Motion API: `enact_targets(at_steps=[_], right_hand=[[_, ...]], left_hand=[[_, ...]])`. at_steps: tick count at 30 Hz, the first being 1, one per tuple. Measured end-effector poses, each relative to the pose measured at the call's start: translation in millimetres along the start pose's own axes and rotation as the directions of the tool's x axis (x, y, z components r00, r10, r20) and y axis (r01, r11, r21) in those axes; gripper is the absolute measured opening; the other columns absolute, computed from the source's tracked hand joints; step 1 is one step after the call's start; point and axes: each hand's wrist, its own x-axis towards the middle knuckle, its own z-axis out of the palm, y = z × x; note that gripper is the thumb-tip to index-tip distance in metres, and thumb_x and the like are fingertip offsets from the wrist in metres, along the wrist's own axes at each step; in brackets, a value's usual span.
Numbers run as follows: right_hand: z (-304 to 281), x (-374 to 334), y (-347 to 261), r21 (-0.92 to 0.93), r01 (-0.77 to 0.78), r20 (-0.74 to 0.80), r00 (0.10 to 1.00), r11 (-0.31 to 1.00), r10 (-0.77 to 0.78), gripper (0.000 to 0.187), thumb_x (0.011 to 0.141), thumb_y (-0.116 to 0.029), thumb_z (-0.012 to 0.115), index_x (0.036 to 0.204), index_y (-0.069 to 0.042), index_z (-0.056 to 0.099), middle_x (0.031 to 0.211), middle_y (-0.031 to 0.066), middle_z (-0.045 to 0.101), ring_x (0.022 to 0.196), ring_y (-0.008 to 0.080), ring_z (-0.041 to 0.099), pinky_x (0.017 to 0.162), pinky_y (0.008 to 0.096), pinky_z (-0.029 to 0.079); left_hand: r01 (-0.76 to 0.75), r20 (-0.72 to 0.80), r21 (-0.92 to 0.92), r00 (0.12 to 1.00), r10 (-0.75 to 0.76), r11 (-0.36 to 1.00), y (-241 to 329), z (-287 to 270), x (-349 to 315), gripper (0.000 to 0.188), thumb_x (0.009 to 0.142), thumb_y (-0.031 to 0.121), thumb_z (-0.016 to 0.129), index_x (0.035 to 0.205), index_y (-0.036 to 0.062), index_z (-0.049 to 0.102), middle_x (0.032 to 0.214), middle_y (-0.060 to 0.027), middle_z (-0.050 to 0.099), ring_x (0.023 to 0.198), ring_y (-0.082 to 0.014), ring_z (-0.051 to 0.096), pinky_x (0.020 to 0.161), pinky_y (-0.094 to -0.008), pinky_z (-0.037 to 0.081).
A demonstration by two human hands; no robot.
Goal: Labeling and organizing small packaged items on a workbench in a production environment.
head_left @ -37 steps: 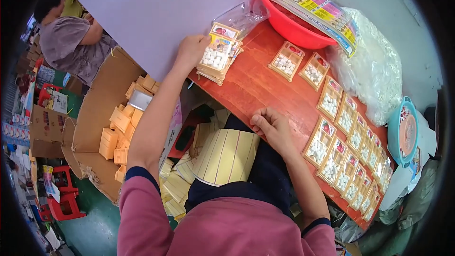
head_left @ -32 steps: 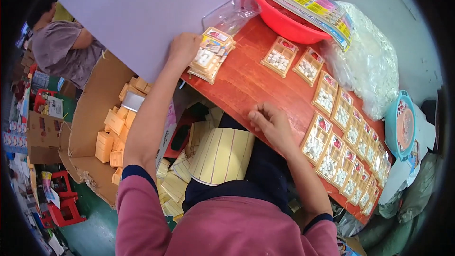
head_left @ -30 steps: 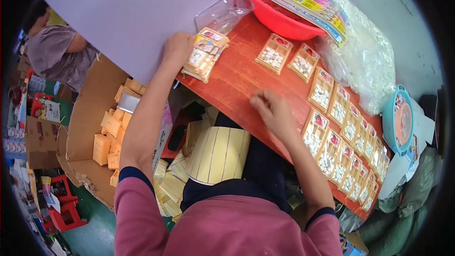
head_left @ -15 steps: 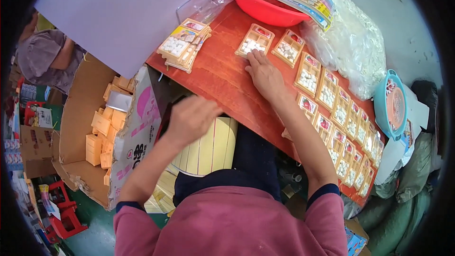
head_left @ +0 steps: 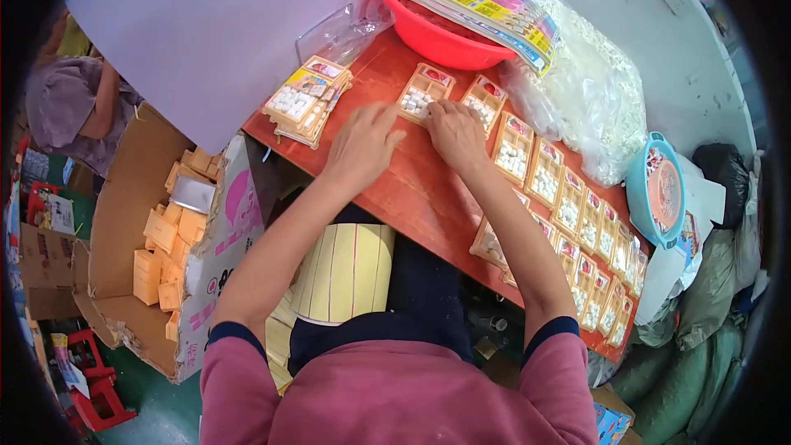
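Note:
Near the far middle of the red table (head_left: 387, 189) lies a shallow cream plastic tray (head_left: 431, 89), with small white pieces in one compartment and a red picture at its top. My right hand (head_left: 456, 133) is at its lower right corner, fingers curled close together; the fingertips are partly hidden. Left of the same tray, my left hand (head_left: 362, 148) hovers with thumb and fingers apart and nothing visible in them. A second such tray (head_left: 486, 99) lies just beyond my right hand. Several more filled trays (head_left: 544, 173) run in rows toward the right, partly behind my right forearm.
Stacked trays (head_left: 297, 103) sit at the table's left corner. Behind are a red basin (head_left: 420, 37) under printed sheets (head_left: 478, 8) and a clear bag (head_left: 593, 82) of white pieces. A blue basin (head_left: 680, 189) stands right. Left, a cardboard box (head_left: 103, 231) holds orange cases; another person sits beyond.
My left hand has moved up and right, from above the table's near edge toward the tray. My right hand's fingers have shifted from the tray's pieces to its right corner and curled.

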Motion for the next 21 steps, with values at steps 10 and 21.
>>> enact_targets(at_steps=[10,21], right_hand=[[25.6,64.7,40.5,0.133,-0.087,-0.029,0.995,0.987,0.092,0.039,0.085,-0.027,0.055,0.112,0.001,0.055,0.106,0.0255,0.058,0.099,0.0365,0.058,0.088,0.0453,0.045],[-2.3,10.5,-12.0,0.381,0.153,0.07,0.979,0.912,-0.193,0.042,0.081,-0.024,0.064,0.117,-0.004,0.057,0.118,0.0189,0.054,0.106,0.0381,0.052,0.091,0.0428,0.043]], left_hand=[[0.099,0.217,0.12,0.968,-0.123,0.988,-47.9,62.8,54.0,0.042,0.092,0.029,0.048,0.122,0.0003,0.052,0.123,-0.0212,0.053,0.119,-0.0366,0.045,0.102,-0.0421,0.035],[0.149,0.04,0.031,0.988,-0.15,0.988,14.7,6.7,-31.6,0.026,0.08,0.009,0.059,0.104,-0.0011,0.059,0.089,-0.0165,0.059,0.088,-0.0337,0.055,0.078,-0.0435,0.045]])
